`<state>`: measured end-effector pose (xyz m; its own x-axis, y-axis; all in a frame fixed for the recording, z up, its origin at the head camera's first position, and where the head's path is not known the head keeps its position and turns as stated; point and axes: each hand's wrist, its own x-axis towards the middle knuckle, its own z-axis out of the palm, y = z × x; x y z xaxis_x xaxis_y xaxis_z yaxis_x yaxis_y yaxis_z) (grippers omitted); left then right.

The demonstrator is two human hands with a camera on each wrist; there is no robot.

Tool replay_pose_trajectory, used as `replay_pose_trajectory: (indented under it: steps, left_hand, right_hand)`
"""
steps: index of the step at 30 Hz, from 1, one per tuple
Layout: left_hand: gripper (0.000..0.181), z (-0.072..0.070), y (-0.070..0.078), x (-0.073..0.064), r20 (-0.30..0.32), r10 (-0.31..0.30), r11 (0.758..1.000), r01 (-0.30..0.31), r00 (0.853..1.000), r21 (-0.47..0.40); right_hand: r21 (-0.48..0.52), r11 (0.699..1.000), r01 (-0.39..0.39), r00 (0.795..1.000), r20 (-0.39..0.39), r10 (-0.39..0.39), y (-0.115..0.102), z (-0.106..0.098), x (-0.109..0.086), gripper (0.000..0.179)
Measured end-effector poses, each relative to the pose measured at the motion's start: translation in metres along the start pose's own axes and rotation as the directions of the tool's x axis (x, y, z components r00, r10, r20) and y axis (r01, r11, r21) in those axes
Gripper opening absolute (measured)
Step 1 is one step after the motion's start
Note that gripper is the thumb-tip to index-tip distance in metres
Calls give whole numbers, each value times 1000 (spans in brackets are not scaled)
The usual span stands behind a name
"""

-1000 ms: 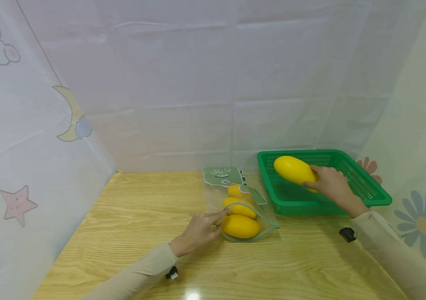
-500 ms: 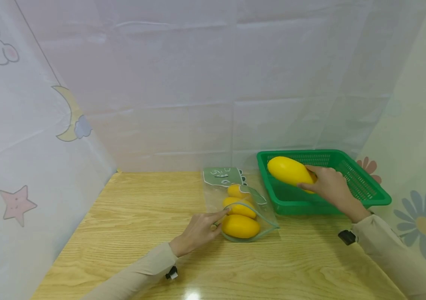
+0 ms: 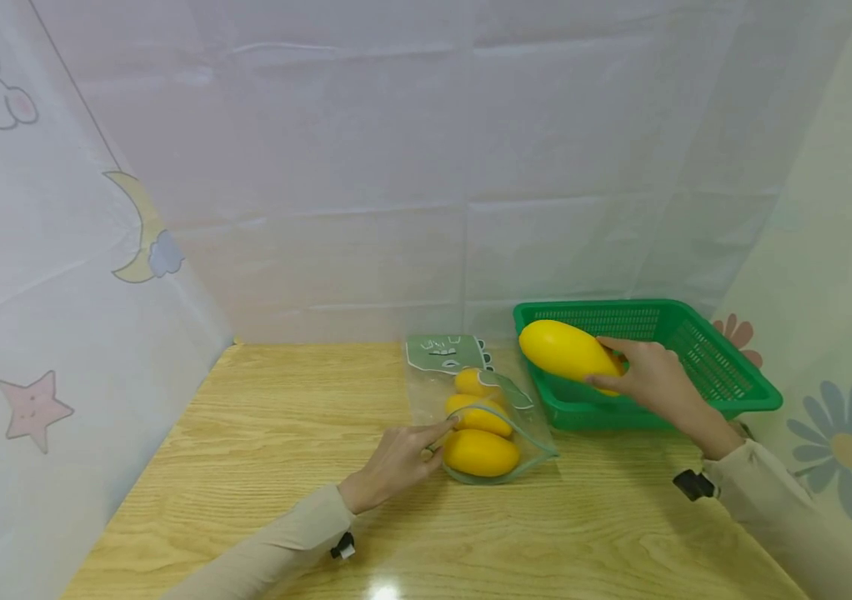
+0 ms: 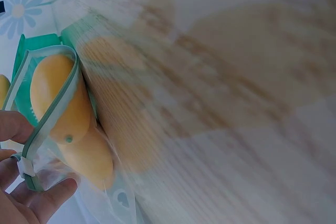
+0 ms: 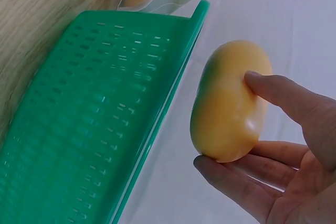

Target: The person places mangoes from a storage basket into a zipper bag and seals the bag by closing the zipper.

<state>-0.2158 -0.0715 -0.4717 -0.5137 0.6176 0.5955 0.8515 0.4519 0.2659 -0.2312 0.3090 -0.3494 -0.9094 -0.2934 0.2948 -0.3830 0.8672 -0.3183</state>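
My right hand (image 3: 654, 383) grips a yellow mango (image 3: 564, 350) over the left part of the green basket (image 3: 759, 392). In the right wrist view, thumb and fingers hold this mango (image 5: 231, 108) near one end, above the basket's rim. A clear zip bag (image 3: 444, 354) with a green cartoon print lies on the table, its mouth towards me. Inside are three mangoes (image 3: 482, 454) in a row. My left hand (image 3: 399, 462) pinches the left edge of the bag's mouth. In the left wrist view, fingers hold the green zip strip (image 4: 55, 111) by a white slider (image 4: 25, 166).
The wooden table (image 3: 283, 417) extends left and in front of the bag. Behind it hangs a pale sheet (image 3: 351, 208), and printed sheets flank both sides. The basket stands close to the bag's right side, near the back.
My right hand has carried the mango left and slightly down, towards the basket's left rim and the bag. The left hand and the bag stay where they were.
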Motion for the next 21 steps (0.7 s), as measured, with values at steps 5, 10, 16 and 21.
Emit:
replay_pose_trajectory:
  steps: [5, 10, 16, 21]
  left_hand:
    - [52, 0, 0, 0, 8, -6, 1000, 6, 1000, 0]
    - [52, 0, 1, 0, 8, -6, 1000, 6, 1000, 7]
    - [54, 0, 1, 0, 1, -7, 1000, 7, 1000, 8]
    - [54, 0, 2, 0, -6, -4, 1000, 4, 1000, 24]
  right_hand:
    - [5, 1000, 13, 1000, 4, -13, -4, 1, -1, 72]
    - [8, 1000, 20, 1000, 7, -20, -8, 1, -2, 71]
    - [36, 999, 19, 999, 33, -21, -14, -1, -5, 71]
    - [43, 999, 27, 998, 46, -29, -19, -1, -7, 71]
